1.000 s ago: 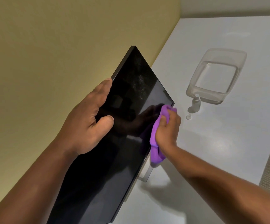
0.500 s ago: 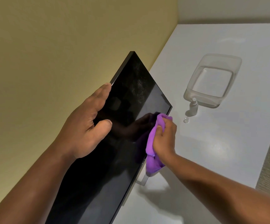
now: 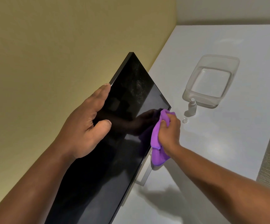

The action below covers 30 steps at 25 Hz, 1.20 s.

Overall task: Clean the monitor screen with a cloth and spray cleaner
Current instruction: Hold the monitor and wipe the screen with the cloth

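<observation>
Monitor [image 3: 114,143]: black screen between the 2 hands, on the white table [image 3: 228,143].
Left hand [image 3: 85,126]: grips the monitor's top edge, thumb on the glass.
Right hand [image 3: 169,135]: fingers curled round the purple cloth [image 3: 157,143], pressed at the screen's lower edge.
Writing: small logo on the bottom bezel, unreadable.
Long axis: runs from the near left to the far corner.
Spray bottle [image 3: 192,107]: upright, beside the clear container [image 3: 212,81]; its cap [image 3: 185,120] lies just beside it.

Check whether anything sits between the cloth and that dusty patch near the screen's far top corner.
Nothing visible does. The right hand grips the purple cloth against the monitor screen's lower edge, and bare glass runs from there up to the speckled patch. The left hand holds the top edge, off to the side of that path.
</observation>
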Motion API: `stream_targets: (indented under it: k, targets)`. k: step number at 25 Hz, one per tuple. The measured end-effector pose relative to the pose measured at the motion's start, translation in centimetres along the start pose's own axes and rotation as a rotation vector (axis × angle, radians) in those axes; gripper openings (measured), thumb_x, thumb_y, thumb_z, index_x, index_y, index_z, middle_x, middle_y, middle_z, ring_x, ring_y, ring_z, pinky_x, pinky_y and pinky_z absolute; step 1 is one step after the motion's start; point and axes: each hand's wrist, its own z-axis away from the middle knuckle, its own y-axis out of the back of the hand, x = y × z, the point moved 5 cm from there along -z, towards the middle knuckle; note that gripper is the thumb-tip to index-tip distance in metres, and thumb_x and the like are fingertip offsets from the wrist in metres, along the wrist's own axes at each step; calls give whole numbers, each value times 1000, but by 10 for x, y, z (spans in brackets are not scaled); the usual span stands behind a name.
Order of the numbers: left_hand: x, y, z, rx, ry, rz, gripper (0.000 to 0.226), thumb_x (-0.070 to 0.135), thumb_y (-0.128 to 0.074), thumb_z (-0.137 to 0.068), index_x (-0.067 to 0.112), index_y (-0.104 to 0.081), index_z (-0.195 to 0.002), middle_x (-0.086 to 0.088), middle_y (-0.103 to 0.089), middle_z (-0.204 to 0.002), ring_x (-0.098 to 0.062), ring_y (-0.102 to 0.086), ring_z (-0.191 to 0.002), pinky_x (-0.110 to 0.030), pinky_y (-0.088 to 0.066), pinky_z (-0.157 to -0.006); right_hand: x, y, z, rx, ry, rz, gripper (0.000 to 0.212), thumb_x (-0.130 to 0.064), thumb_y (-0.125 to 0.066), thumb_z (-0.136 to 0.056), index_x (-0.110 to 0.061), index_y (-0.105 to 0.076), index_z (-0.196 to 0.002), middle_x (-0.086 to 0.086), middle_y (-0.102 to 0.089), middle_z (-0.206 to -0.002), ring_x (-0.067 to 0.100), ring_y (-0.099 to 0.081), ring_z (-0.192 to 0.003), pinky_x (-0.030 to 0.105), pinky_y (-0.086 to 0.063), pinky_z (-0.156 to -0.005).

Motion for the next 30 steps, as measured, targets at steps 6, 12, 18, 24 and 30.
stream_targets:
  k: [6, 12, 18, 24, 30]
  targets:
    - [-3, 0, 1, -3, -1, -1, 84, 35, -46, -82, 29, -24, -163, 18, -22, -168, 9, -16, -153, -9, -14, -120, -30, 6, -6, 7, -58, -64, 44, -30, -46, -99, -28, -50, -142, 2, -50, -137, 21, -60, -110, 47, -53, -100]
    - [-5, -1, 1, -9, 3, 13, 84, 39, -44, -82, 32, -23, -163, 20, -22, -169, 8, -16, -153, -11, -15, -122, -30, 2, 16, 7, -82, -111, 45, -16, -49, -104, -25, -47, -148, 3, -28, -152, 9, -47, -123, 22, -38, -106]
    - [-5, -1, 0, -9, -1, 24, 84, 40, -43, -82, 30, -24, -163, 18, -22, -169, 6, -16, -154, -16, -15, -124, -63, -1, 7, -5, 162, -137, 42, -19, -52, -103, -39, -48, -140, -7, -40, -145, 5, -47, -122, 13, -41, -100]
    - [-1, -2, 1, -8, -7, 19, 84, 40, -43, -81, 29, -24, -163, 18, -22, -169, 6, -17, -154, -16, -16, -124, -40, 8, 2, 50, -182, -154, 33, -16, -51, -104, -22, -54, -136, 3, -40, -140, 22, -57, -117, 39, -49, -107]
    - [-1, -1, 0, -4, 9, 41, 85, 42, -43, -80, 30, -24, -162, 18, -23, -169, 6, -17, -154, -18, -17, -124, -62, -1, 36, -57, 83, -137, 51, -11, -52, -97, -28, -47, -145, -7, -34, -145, 9, -48, -114, 24, -44, -99]
